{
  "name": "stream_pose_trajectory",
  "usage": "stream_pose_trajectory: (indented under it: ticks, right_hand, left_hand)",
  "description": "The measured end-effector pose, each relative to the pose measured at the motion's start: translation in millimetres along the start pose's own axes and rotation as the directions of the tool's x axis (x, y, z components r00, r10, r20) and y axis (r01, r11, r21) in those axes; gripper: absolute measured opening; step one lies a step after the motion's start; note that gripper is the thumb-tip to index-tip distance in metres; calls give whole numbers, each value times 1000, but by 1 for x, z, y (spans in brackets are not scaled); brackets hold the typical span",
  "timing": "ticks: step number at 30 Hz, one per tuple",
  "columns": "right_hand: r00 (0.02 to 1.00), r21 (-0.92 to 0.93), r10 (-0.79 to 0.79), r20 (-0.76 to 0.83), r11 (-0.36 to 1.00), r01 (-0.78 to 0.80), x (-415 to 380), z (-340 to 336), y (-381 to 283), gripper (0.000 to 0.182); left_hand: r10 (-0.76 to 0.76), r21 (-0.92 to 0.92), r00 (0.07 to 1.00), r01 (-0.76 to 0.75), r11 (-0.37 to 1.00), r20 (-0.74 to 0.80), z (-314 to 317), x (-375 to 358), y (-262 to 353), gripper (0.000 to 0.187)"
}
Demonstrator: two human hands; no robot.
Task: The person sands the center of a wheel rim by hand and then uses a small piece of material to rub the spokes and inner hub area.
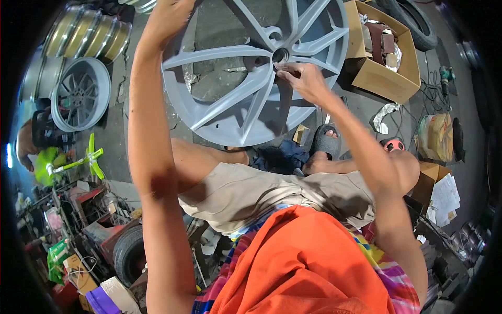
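A grey alloy wheel rim with several split spokes stands tilted in front of my legs. At the upper edge of the view, my left hand is closed at the wheel's left side, its fingertips partly out of view. My right hand is at the hub, with thumb and fingers pinched together beside the round centre bore. Whatever small piece lies between those fingertips is too small to make out.
An open cardboard box with brown pieces stands right of the wheel. Another rim and stacked gold barrels are at left, near a person and a green fan. A cabled power tool lies far right.
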State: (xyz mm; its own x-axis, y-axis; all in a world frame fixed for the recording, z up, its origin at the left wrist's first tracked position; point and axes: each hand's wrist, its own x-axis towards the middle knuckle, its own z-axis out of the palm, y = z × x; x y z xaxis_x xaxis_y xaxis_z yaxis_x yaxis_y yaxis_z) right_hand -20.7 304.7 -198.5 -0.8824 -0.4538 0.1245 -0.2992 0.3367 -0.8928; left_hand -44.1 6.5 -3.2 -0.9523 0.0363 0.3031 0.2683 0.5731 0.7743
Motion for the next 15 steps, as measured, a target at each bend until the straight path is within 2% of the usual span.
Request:
stream_pose_trajectory:
  ticks: [1, 2, 3, 5, 6, 7, 9, 10, 12, 13, 15]
  right_hand:
    - [948, -369, -308, 80, 875, 315, 0, -11, 5, 19]
    - [927, -583, -230, 296, 725, 366, 8, -32, -2, 19]
    - [926, -585, -229, 299, 723, 367, 15, -41, -7, 19]
    - [828, -688, -357, 432, 463, 558, 29, -53, -10, 17]
    - [758, -653, -450, 473, 398, 644, 37, -51, -5, 18]
    - [757, -652, -452, 473, 398, 645, 38, -49, -11, 18]
    - [817, -735, -159, 554, 367, 570, 41, -45, -21, 18]
    - [818, -735, -156, 554, 369, 568, 37, -44, -19, 18]
    - [856, -622, -258, 447, 599, 505, 31, -37, -15, 16]
    - [857, -620, -254, 448, 602, 503, 28, -30, -12, 16]
    - [903, -389, -350, 250, 818, 424, 27, -14, -11, 16]
  left_hand:
    - [0, -3, 1000, 0, 1000, 0, -1, -2, 3, 42]
    - [-25, 34, 1000, 25, 999, -3, -2, -4, 7, 43]
    - [-50, 69, 999, 50, 996, -8, -2, -5, 10, 43]
    - [-34, 78, 999, 35, 996, -8, -1, -4, 11, 43]
    - [-21, 92, 1000, 22, 996, -5, -1, -4, 11, 43]
    - [-22, 94, 1000, 22, 995, -6, -1, -4, 12, 43]
    - [-25, 90, 1000, 24, 996, 0, 0, -6, 15, 44]
    - [-26, 89, 1000, 25, 996, 2, 0, -6, 16, 44]
    - [-42, 133, 999, 43, 990, -12, -2, -9, 17, 44]
    - [-46, 132, 999, 47, 990, -9, -1, -12, 17, 44]
    - [-38, 47, 999, 39, 998, -29, 1, -13, 18, 43]
